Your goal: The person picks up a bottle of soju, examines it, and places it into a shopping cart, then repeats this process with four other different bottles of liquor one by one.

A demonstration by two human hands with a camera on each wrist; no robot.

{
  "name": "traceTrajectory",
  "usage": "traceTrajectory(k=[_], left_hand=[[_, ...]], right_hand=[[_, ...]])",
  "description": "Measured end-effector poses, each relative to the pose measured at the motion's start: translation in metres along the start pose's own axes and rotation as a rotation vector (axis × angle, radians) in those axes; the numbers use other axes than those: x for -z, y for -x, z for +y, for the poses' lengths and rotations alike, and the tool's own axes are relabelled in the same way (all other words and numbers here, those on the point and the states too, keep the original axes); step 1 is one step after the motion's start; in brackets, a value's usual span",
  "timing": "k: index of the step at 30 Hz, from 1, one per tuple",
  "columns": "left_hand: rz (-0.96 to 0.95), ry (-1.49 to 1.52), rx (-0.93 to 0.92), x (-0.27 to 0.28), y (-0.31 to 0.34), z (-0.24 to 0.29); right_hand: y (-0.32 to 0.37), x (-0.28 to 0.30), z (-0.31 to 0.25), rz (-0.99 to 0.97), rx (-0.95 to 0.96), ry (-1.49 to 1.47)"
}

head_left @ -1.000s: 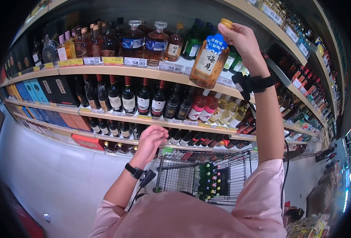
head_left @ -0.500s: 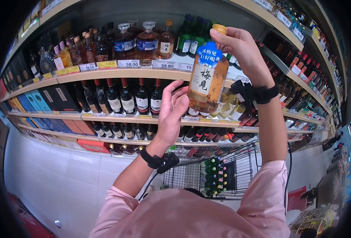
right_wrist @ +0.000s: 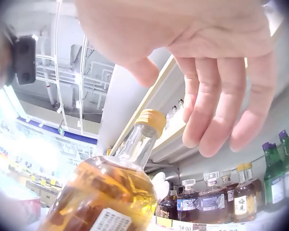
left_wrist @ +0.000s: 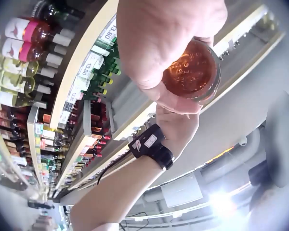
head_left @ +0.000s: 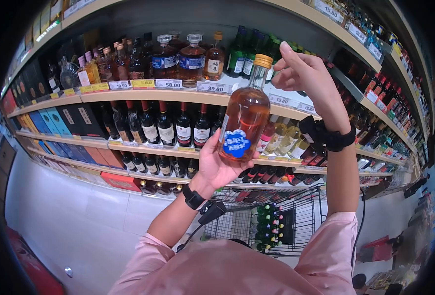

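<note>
In the head view a glass bottle of amber liquor (head_left: 247, 110) with a gold cap stands slightly tilted before the shelves. A blue cloud-edged tag (head_left: 235, 143) shows low on its side. My left hand (head_left: 222, 169) grips the bottle round its lower end; the left wrist view looks at the bottle's round base (left_wrist: 192, 72) between thumb and fingers. Beside the cap is my right hand (head_left: 308, 78), its fingers loosely bent and holding nothing. From the right wrist, the gold cap (right_wrist: 151, 120) shows below the right hand's fingers (right_wrist: 213, 110), with a gap between them.
Behind the bottle, a shelf edge (head_left: 178, 92) with price tags runs across below decanters, green bottles and a similar amber bottle (head_left: 214, 59). Dark wine bottles (head_left: 183, 127) fill lower shelves. A shopping cart (head_left: 227, 223) holding several green bottles stands below.
My left hand has risen and taken the bottle by its lower end. My right hand has let go of the neck and moved off to the right. The blue tag now shows low on the bottle.
</note>
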State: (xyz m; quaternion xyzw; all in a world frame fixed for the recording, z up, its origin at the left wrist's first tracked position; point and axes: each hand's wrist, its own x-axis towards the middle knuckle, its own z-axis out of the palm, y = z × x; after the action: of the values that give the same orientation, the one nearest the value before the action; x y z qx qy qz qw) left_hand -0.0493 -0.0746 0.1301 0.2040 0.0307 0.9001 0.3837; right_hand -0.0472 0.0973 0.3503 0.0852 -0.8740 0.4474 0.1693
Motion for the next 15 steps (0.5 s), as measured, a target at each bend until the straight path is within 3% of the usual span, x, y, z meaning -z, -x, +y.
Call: traceTrajectory(k=[2,10,15], left_hand=[[-0.147,0.233,0.116,0.005,0.002,-0.001],[-0.132,0.271,0.111,0.015,0.011,-0.001],[0.112,-0.421,-0.342,0.010,0.018,-0.006]], right_hand=[[0.002,-0.001,0.001,-0.019,-0.014,-0.031],[0.005,-0.015,0.000,-0.124,0.092,0.140],[0.007,-0.029,0.010,-0.137,0.136,0.139]])
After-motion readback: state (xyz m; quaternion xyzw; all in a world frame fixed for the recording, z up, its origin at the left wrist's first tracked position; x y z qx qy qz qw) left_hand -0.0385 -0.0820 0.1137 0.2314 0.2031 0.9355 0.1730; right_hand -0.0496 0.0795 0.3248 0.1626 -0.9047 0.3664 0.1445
